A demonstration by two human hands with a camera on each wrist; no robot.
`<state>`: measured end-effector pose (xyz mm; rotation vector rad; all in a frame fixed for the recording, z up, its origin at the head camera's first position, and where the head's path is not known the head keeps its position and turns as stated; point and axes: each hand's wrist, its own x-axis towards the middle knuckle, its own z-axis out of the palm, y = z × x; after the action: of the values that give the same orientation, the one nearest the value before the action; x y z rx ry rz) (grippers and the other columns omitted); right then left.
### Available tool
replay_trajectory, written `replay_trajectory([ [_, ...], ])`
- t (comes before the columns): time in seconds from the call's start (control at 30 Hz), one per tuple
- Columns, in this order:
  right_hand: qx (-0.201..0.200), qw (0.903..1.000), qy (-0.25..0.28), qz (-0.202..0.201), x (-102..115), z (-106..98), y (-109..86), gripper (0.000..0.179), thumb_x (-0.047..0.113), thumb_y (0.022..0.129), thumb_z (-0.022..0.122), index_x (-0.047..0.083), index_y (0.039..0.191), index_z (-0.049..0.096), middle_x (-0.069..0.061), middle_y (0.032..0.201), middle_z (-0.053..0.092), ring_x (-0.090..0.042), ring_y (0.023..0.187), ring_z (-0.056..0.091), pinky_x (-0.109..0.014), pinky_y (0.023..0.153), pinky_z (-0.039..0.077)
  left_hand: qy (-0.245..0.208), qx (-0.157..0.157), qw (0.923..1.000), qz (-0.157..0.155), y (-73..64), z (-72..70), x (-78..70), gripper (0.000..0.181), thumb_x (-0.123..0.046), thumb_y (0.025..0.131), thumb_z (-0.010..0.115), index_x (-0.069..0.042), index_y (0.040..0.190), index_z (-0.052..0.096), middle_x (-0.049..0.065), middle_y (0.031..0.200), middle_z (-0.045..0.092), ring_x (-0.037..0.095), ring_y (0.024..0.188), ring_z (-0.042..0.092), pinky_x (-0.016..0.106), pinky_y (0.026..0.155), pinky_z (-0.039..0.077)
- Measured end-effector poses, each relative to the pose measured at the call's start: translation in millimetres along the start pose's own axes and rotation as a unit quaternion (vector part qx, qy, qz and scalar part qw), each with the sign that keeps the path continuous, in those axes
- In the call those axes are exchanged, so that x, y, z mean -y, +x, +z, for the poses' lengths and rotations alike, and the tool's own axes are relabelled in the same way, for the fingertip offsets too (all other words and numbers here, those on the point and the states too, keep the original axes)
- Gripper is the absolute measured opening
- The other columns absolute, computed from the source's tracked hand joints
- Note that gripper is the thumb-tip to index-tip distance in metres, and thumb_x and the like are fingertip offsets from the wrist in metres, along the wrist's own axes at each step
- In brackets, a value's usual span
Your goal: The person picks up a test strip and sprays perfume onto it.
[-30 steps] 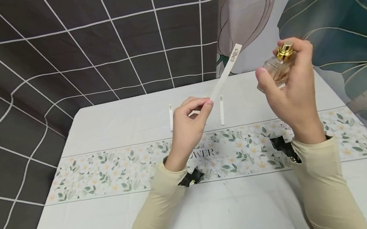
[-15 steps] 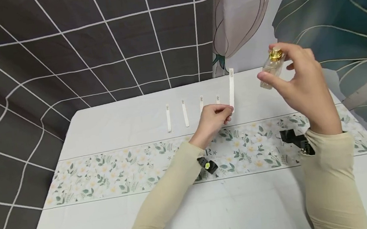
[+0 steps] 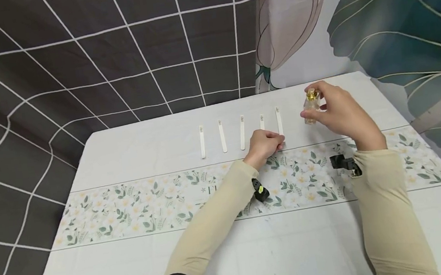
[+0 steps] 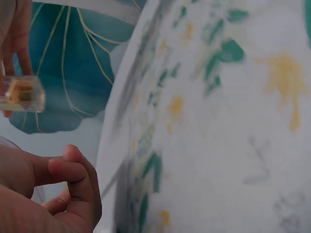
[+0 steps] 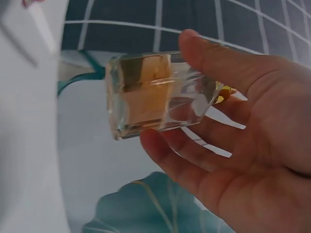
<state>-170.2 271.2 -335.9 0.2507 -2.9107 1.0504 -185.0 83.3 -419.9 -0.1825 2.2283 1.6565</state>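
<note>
My left hand (image 3: 264, 145) pinches the lower end of a white perfume test strip (image 3: 279, 119) at the right end of a row of similar strips. In the right wrist view, the strip (image 5: 41, 26) casts a shadow beside it; I cannot tell if any part touches the table. In the left wrist view, the curled fingers of my left hand (image 4: 68, 194) show, and the strip is hidden. My right hand (image 3: 344, 112) holds a clear glass perfume bottle (image 3: 311, 108) with a gold neck, fingers and thumb on its sides. Amber liquid shows inside the bottle (image 5: 146, 92).
Several other test strips, among them the leftmost strip (image 3: 202, 142), lie in a row on the white table (image 3: 144, 150). A floral printed band (image 3: 130, 206) crosses the table. Behind stand a dark gridded backdrop (image 3: 113, 54) and a leaf-patterned curtain (image 3: 395, 22).
My left hand has moved right and down, bringing the strip from a raised slant to the row's right end. My right hand has lowered with the bottle, lately shifting left.
</note>
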Motion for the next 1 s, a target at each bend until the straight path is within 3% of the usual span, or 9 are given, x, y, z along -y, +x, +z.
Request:
replay_trajectory([
  [0.17,0.052,0.9984,-0.005,0.022,-15,14,8.9,0.062,0.016,0.095,0.072,-0.003,0.145,0.042,-0.031,0.131,0.054,-0.046,0.110,0.057,-0.060,0.089,0.048,0.002,-0.002,1.0000,-0.009,3.4,-0.3,6.6,0.009,-0.011,0.095,0.072,-0.002,0.092,0.071,0.000,0.059,0.061,0.012,0.055,0.056,0.021,0.054,0.042],
  [0.43,0.103,0.9940,-0.028,0.024,-25,28,14.7,0.063,0.007,0.095,0.070,-0.009,0.146,0.037,-0.036,0.142,0.045,-0.052,0.130,0.046,-0.066,0.106,0.037,0.006,-0.004,1.0000,-0.006,7.9,1.6,12.3,0.013,-0.008,0.095,0.071,-0.006,0.089,0.060,0.002,0.056,0.061,0.010,0.047,0.055,0.019,0.046,0.042],
  [0.8,0.113,0.9913,-0.023,0.064,-40,27,13.4,0.063,0.002,0.094,0.067,-0.008,0.148,0.035,-0.038,0.142,0.046,-0.052,0.130,0.046,-0.067,0.109,0.035,0.042,0.003,0.9989,0.019,0.5,0.6,9.3,0.012,-0.013,0.098,0.069,-0.008,0.096,0.058,0.000,0.055,0.063,0.013,0.046,0.058,0.021,0.046,0.042],
  [1.0,0.119,0.9901,-0.018,0.073,-45,26,14.1,0.068,0.000,0.091,0.067,-0.007,0.149,0.033,-0.038,0.144,0.043,-0.053,0.133,0.043,-0.068,0.110,0.033,0.031,0.042,0.9964,0.067,-19.3,-7.1,1.3,0.014,-0.022,0.100,0.067,-0.009,0.098,0.060,0.004,0.067,0.069,0.032,0.063,0.068,0.023,0.046,0.042],
])
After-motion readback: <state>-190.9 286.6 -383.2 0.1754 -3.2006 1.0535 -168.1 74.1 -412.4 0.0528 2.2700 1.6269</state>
